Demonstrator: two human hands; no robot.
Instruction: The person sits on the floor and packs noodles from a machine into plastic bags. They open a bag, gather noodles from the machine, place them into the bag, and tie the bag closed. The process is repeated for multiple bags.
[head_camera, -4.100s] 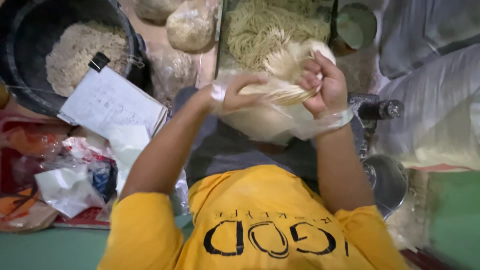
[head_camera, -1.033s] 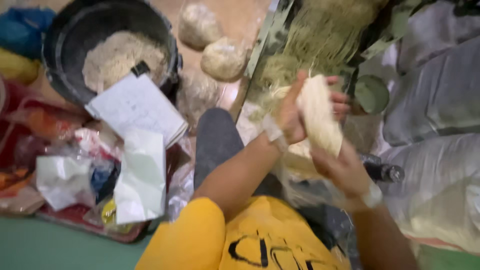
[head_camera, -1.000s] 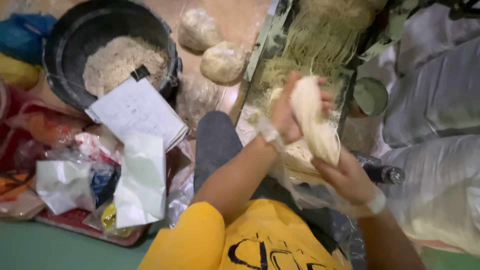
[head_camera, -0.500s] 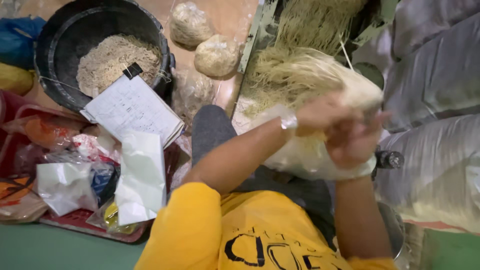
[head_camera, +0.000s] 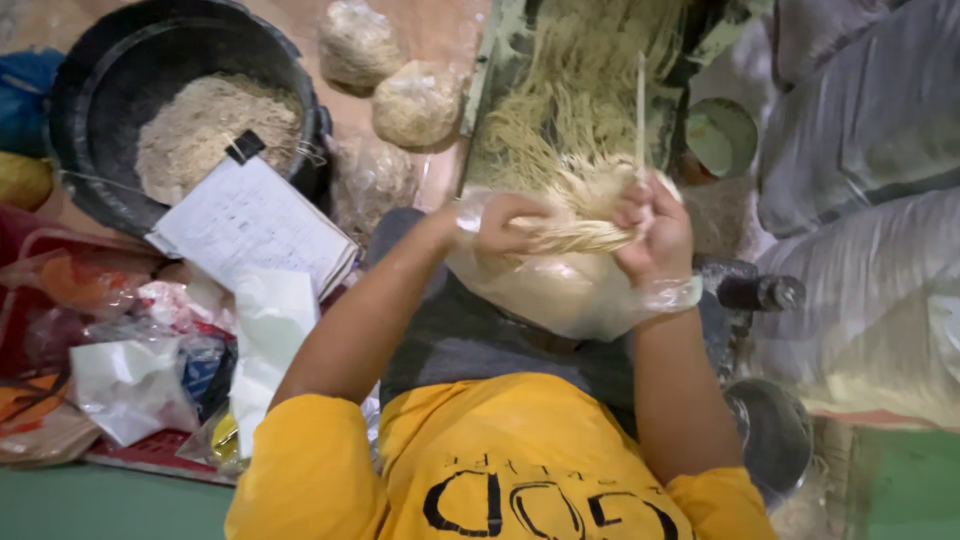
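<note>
My left hand (head_camera: 505, 222) and my right hand (head_camera: 655, 235), both in thin clear plastic gloves, grip a bundle of pale yellow noodles (head_camera: 580, 235) between them. The bundle lies sideways over the mouth of a clear plastic bag (head_camera: 560, 295), which hangs under my hands above my lap. Just beyond, a long tray (head_camera: 490, 90) holds a heap of loose noodles (head_camera: 570, 110). A thin stick (head_camera: 640, 110) stands up from near my right hand.
A black tub (head_camera: 90, 70) of pale crumbly stuff sits far left, with a clipboard of paper (head_camera: 250, 220) against it. Two filled clear bags (head_camera: 415, 100) lie beside the tray. Crumpled bags and wrappers (head_camera: 130, 340) pile at left; big grey sacks (head_camera: 860, 200) at right.
My hands have come down from the raised, spread clump and drawn the noodles into a tight sideways bundle over the bag. The view has shifted slightly.
</note>
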